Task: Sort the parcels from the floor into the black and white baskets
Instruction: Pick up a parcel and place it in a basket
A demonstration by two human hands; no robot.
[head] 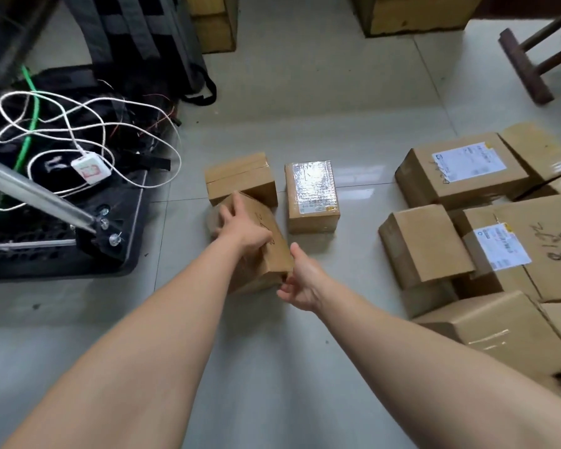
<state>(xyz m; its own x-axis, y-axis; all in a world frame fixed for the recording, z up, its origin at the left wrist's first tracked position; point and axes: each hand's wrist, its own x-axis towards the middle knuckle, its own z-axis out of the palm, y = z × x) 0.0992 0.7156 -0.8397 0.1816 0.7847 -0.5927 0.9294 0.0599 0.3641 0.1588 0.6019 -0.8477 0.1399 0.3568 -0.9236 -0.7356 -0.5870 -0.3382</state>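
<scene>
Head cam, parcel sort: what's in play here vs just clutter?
Job: tilted parcel under left hand, right hand at its corner; plain box; taped box; parcel pile; black basket.
Clutter: white charger cord, backpack, stool, wooden crates.

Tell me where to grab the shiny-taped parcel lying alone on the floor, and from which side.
Come from above and clamp its two long side faces: the taped parcel lies flat, with bare floor along both.
</scene>
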